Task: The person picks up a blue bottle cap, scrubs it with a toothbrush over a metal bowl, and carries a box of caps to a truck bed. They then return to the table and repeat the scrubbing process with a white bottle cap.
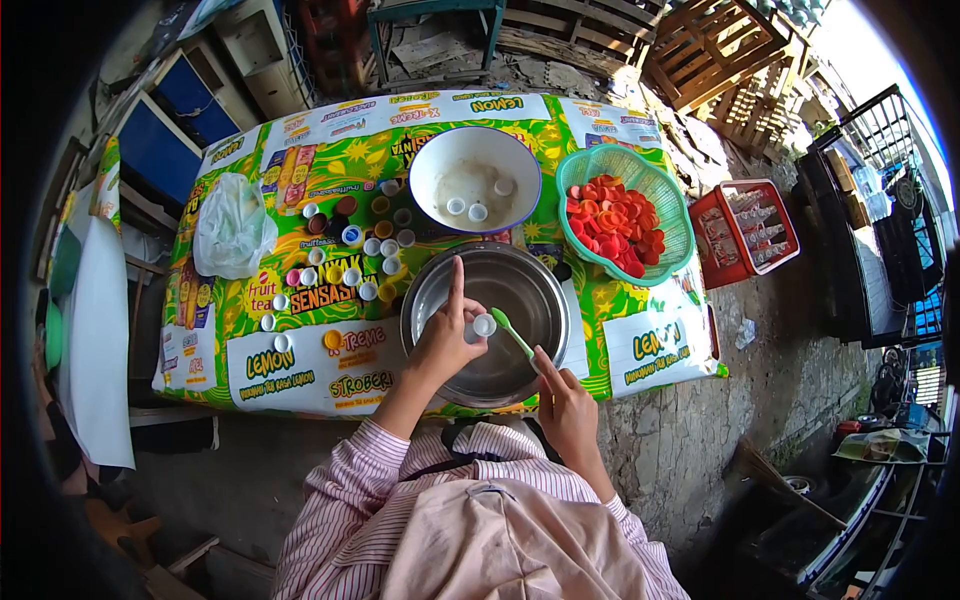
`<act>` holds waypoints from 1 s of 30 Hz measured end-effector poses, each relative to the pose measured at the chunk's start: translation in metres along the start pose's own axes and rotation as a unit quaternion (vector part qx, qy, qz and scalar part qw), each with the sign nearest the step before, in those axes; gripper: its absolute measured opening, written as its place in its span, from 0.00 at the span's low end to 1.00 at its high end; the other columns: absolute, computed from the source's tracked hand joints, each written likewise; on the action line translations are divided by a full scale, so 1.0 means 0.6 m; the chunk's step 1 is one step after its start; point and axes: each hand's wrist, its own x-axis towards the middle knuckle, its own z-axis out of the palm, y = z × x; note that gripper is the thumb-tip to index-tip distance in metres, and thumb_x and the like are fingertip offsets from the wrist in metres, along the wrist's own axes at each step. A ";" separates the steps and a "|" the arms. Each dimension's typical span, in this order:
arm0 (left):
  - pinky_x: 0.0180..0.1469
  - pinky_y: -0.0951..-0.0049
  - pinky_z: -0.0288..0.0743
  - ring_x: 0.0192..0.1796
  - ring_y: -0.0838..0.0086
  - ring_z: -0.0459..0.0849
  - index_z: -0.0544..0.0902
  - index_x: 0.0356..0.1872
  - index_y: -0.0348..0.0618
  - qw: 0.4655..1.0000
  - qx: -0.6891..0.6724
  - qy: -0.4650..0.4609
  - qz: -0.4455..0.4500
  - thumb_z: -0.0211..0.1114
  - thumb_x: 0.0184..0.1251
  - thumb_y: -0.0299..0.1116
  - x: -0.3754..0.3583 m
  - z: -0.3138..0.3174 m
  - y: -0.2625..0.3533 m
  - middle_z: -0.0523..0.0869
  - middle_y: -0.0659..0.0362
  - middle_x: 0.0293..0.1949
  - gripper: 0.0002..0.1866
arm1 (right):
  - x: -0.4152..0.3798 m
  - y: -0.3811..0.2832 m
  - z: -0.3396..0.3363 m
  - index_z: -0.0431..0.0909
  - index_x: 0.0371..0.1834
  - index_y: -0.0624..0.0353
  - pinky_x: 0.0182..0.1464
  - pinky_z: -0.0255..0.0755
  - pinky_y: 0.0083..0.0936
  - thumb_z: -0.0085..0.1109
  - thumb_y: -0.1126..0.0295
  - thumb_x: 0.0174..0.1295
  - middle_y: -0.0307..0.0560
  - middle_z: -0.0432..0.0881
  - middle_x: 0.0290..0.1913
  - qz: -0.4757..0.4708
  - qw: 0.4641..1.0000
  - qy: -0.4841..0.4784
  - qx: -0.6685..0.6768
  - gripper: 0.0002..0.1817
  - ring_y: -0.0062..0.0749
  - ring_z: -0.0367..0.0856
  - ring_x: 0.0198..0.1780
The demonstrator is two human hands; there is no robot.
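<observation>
Between the fingers of my left hand is a white bottle cap, its index finger pointing away from me. My right hand grips a green toothbrush, whose head end is close beside the cap. Both hands are over a steel basin at the near side of the table. Behind it stands a white enamel basin with cloudy water and a few white caps in it. Loose caps of several colours lie on the table to the left.
A green basket of red discs sits at the right. A plastic bag lies at the left on the printed tablecloth. Beyond the table's right edge is a red crate. Wooden pallets stand behind.
</observation>
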 end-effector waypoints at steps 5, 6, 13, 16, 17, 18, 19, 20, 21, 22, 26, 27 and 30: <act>0.41 0.72 0.74 0.32 0.70 0.78 0.30 0.67 0.47 1.000 0.000 0.012 0.012 0.67 0.40 0.21 0.003 0.002 0.004 0.80 0.58 0.32 0.59 | -0.003 -0.002 0.010 0.66 0.60 0.40 0.21 0.68 0.37 0.49 0.69 0.59 0.47 0.74 0.25 -0.009 1.000 -0.017 -0.005 0.23 0.43 0.75 0.21; 0.41 0.72 0.74 0.32 0.70 0.78 0.30 0.67 0.47 1.000 0.000 0.012 0.013 0.67 0.40 0.21 0.004 0.003 0.004 0.80 0.58 0.32 0.59 | -0.002 -0.004 0.011 0.66 0.60 0.40 0.21 0.68 0.37 0.49 0.69 0.59 0.47 0.74 0.25 -0.009 1.000 -0.016 -0.005 0.23 0.43 0.75 0.21; 0.42 0.72 0.74 0.33 0.70 0.78 0.29 0.67 0.47 1.000 0.005 0.005 0.020 0.67 0.39 0.21 0.009 0.007 0.002 0.80 0.58 0.32 0.60 | 0.001 0.001 0.008 0.66 0.60 0.41 0.21 0.69 0.37 0.49 0.69 0.59 0.48 0.76 0.27 -0.008 1.000 -0.015 0.017 0.23 0.43 0.76 0.22; 0.42 0.71 0.75 0.34 0.69 0.79 0.29 0.67 0.47 1.000 0.003 0.006 0.013 0.67 0.38 0.20 0.010 0.011 0.004 0.80 0.57 0.32 0.60 | 0.000 -0.002 0.011 0.66 0.60 0.42 0.22 0.69 0.37 0.49 0.70 0.59 0.48 0.76 0.27 -0.007 0.999 -0.003 0.031 0.23 0.44 0.76 0.22; 0.43 0.71 0.75 0.34 0.69 0.79 0.29 0.67 0.47 1.000 -0.005 0.009 0.006 0.67 0.38 0.20 0.012 0.011 0.004 0.81 0.57 0.32 0.60 | 0.000 -0.004 0.013 0.66 0.60 0.42 0.22 0.69 0.37 0.49 0.70 0.59 0.47 0.76 0.27 -0.016 0.999 0.002 0.046 0.23 0.44 0.76 0.22; 0.43 0.71 0.75 0.34 0.69 0.79 0.29 0.67 0.47 1.000 -0.004 0.009 0.006 0.67 0.38 0.20 0.013 0.009 0.006 0.81 0.57 0.32 0.60 | -0.001 -0.004 0.012 0.66 0.60 0.42 0.22 0.69 0.37 0.49 0.70 0.59 0.47 0.76 0.27 -0.016 0.999 0.002 0.047 0.23 0.44 0.76 0.22; 0.43 0.70 0.75 0.35 0.69 0.80 0.28 0.67 0.47 1.000 -0.010 0.006 0.008 0.67 0.38 0.20 0.013 0.005 0.008 0.81 0.56 0.32 0.60 | -0.004 -0.005 0.012 0.66 0.60 0.42 0.22 0.69 0.37 0.49 0.70 0.59 0.47 0.76 0.27 -0.014 0.999 -0.011 0.037 0.23 0.44 0.76 0.22; 0.43 0.70 0.75 0.35 0.68 0.80 0.28 0.67 0.47 1.000 -0.016 0.003 0.010 0.67 0.38 0.20 0.014 0.003 0.009 0.81 0.56 0.32 0.60 | -0.005 -0.007 0.011 0.66 0.60 0.42 0.22 0.69 0.36 0.49 0.70 0.59 0.47 0.76 0.27 -0.013 0.999 -0.023 0.026 0.24 0.44 0.76 0.22; 0.43 0.70 0.75 0.35 0.68 0.80 0.28 0.67 0.47 1.000 -0.016 0.002 0.010 0.67 0.38 0.20 0.014 0.002 0.008 0.81 0.56 0.32 0.60 | -0.004 -0.008 0.007 0.66 0.60 0.42 0.22 0.69 0.36 0.49 0.70 0.59 0.47 0.76 0.27 -0.012 0.999 -0.023 0.027 0.24 0.44 0.76 0.22; 0.44 0.70 0.75 0.35 0.68 0.80 0.28 0.67 0.47 1.000 -0.011 0.003 0.014 0.67 0.38 0.20 0.014 0.002 0.005 0.81 0.55 0.32 0.61 | -0.002 -0.007 0.001 0.66 0.60 0.42 0.22 0.69 0.36 0.50 0.70 0.59 0.47 0.76 0.27 -0.006 1.000 -0.017 0.015 0.24 0.44 0.76 0.22; 0.46 0.69 0.75 0.36 0.67 0.81 0.26 0.66 0.48 0.998 -0.062 -0.013 -0.007 0.66 0.39 0.20 0.013 0.001 0.003 0.81 0.54 0.32 0.61 | -0.003 -0.006 -0.005 0.66 0.60 0.41 0.21 0.68 0.36 0.50 0.70 0.59 0.45 0.74 0.25 -0.015 1.000 -0.009 0.005 0.24 0.42 0.75 0.21; 0.46 0.69 0.75 0.36 0.67 0.81 0.26 0.66 0.48 0.998 -0.063 -0.014 -0.007 0.66 0.39 0.20 0.013 0.001 0.005 0.81 0.54 0.32 0.61 | -0.003 -0.008 -0.006 0.66 0.60 0.41 0.21 0.68 0.35 0.50 0.70 0.59 0.44 0.73 0.24 -0.032 0.999 -0.019 0.003 0.24 0.41 0.75 0.21; 0.46 0.69 0.75 0.36 0.67 0.81 0.25 0.66 0.49 0.997 -0.070 -0.019 -0.010 0.65 0.39 0.20 0.013 0.002 0.008 0.81 0.54 0.33 0.61 | 0.000 0.001 0.002 0.65 0.61 0.39 0.21 0.68 0.35 0.51 0.70 0.58 0.44 0.73 0.24 -0.027 0.999 -0.020 0.002 0.25 0.40 0.75 0.20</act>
